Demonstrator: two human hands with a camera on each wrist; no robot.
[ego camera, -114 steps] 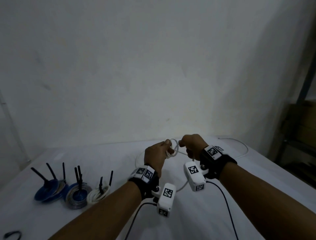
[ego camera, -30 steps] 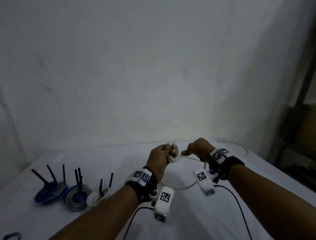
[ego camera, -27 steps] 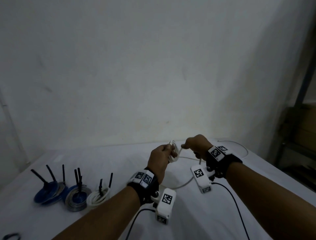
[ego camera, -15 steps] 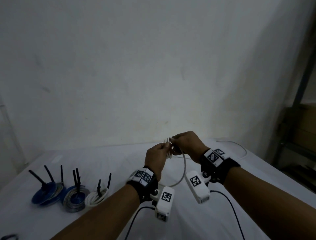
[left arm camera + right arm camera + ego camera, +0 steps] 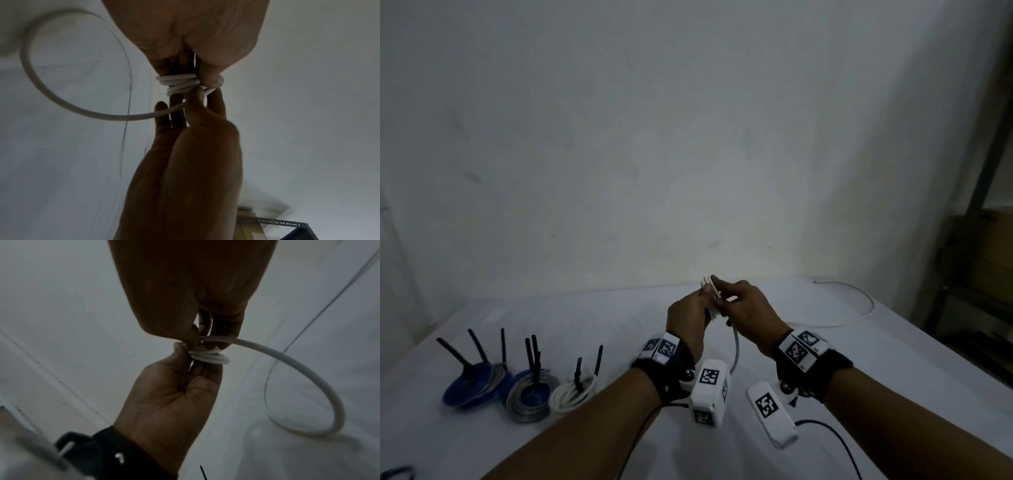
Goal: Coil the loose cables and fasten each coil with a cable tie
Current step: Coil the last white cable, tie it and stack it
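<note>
While it trails slack onto the table (image 5: 585, 342), white cable (image 5: 736, 349), coil (image 5: 709, 287) pinched by both hands' fingers (image 5: 707, 291).

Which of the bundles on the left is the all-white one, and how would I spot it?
Look at the white table, left of the person's arms, where three tied coils sit in a row. The white coil is the rightmost, nearest the left forearm; its neighbours are blue and grey.
</note>
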